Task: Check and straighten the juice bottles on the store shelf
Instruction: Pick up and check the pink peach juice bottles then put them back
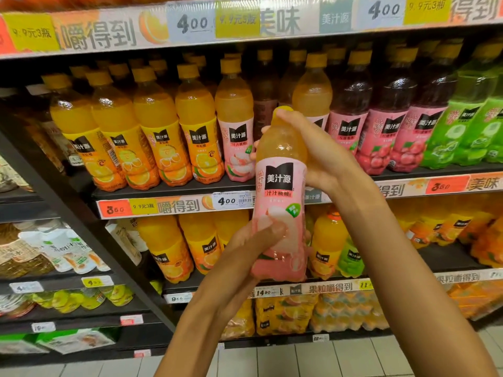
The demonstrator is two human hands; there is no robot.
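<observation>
One peach juice bottle (280, 191), pink label, pale orange liquid, held upright in front of the shelf (174, 190), clear of it. Shelf row behind, left to right: orange juice bottles (136, 131), another peach bottle (236, 123), red-label bottles (381, 123), green bottles (468, 126). Right hand (313, 148) curled round bottle neck and shoulder, cap covered. Left hand (253, 240) grips lower body, thumb pressed across label. Price strips (179, 205) along shelf edge; tiled floor (299, 357) near.
</observation>
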